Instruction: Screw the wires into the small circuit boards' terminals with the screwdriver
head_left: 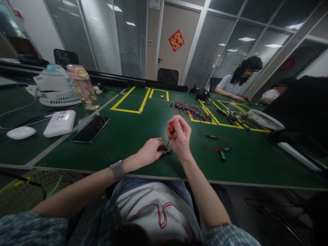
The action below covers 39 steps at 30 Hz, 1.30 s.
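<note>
My right hand (181, 137) is wrapped round the handle of a screwdriver (171, 128), orange and black, with its shaft slanting down to the work. The tip meets a small green circuit board (169, 151) on the table, or comes very close to it. My left hand (151, 151) lies low beside it, fingers closed on the board's left end and a dark part there that I cannot make out. To the right are a few loose small circuit boards (222, 156) with red and blue wires.
Many wired boards (193, 112) lie in a heap farther back on the green table (123, 136). A phone (91, 129), a white box (59, 123), a bottle (83, 87) and a fan (55, 87) stand at left. Another person (234, 83) sits at the far right.
</note>
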Available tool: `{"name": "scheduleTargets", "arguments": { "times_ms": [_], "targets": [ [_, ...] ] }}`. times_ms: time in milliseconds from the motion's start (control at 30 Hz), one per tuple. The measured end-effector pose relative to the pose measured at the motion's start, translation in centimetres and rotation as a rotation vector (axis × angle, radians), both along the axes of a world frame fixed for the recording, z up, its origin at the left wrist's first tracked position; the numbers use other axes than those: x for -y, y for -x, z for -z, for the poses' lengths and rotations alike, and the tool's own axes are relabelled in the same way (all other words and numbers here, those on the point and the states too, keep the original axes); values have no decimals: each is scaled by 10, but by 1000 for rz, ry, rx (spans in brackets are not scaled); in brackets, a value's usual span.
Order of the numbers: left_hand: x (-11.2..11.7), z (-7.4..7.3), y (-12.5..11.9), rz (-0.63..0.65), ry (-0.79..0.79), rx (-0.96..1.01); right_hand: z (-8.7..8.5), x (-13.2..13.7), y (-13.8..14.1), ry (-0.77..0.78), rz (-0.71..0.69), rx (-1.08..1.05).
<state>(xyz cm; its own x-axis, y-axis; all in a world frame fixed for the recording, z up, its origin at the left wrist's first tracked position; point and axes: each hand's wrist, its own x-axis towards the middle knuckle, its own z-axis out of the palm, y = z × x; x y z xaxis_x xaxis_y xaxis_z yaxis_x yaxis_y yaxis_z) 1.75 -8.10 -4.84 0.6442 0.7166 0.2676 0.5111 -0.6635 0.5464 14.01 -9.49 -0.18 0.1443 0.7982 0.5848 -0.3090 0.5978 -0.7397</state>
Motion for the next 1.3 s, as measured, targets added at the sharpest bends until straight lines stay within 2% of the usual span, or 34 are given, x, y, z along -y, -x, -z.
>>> {"name": "scheduleTargets", "arguments": {
  "times_ms": [367, 1000, 1300],
  "targets": [
    [0, 0, 0, 1, 22, 14, -2, -2, -1, -8, -97, -49],
    [-1, -1, 0, 9, 49, 21, -2, -5, -7, 38, -143, -57],
    [0, -1, 1, 20, 44, 50, -5, -5, -8, 114, -142, -54]
  ]
}}
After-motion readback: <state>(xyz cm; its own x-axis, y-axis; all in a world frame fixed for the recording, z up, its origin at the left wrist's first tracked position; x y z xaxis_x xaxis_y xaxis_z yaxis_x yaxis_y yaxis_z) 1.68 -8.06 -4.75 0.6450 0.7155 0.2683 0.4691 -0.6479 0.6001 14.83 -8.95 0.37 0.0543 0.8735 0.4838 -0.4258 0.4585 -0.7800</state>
